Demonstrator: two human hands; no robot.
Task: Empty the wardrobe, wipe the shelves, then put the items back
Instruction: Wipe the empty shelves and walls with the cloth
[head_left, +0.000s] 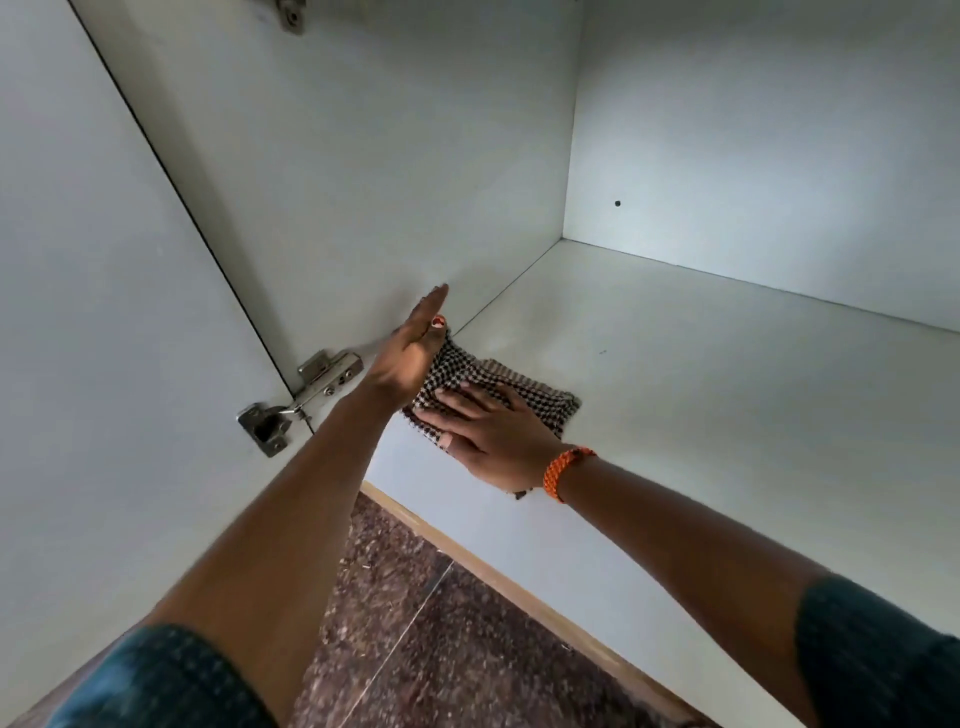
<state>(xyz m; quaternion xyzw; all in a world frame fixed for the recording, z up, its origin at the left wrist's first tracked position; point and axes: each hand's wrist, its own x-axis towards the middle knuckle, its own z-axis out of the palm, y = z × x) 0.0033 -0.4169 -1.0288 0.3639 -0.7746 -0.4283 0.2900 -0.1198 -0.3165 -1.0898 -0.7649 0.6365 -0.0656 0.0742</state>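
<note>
— What are the fingers doing?
— The right hand (493, 431) presses flat, fingers (457, 402) spread straight, on the brown-and-white checked woven cloth (540, 400). The left hand (410, 353) is held out straight beside it, gripping nothing.
— Where's the cloth?
— On the white wardrobe shelf (727, 415), near its left front corner, by the steel door hinge (291, 405).
— Any writing?
— None readable.

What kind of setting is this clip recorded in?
Most likely a home, at an open built-in wardrobe or cupboard: a bare white laminate shelf boxed in by white panels, metal concealed door hinges on the open white door, and speckled brown stone flooring below. The right hand presses a checked black-and-white cloth flat on the shelf.
</note>
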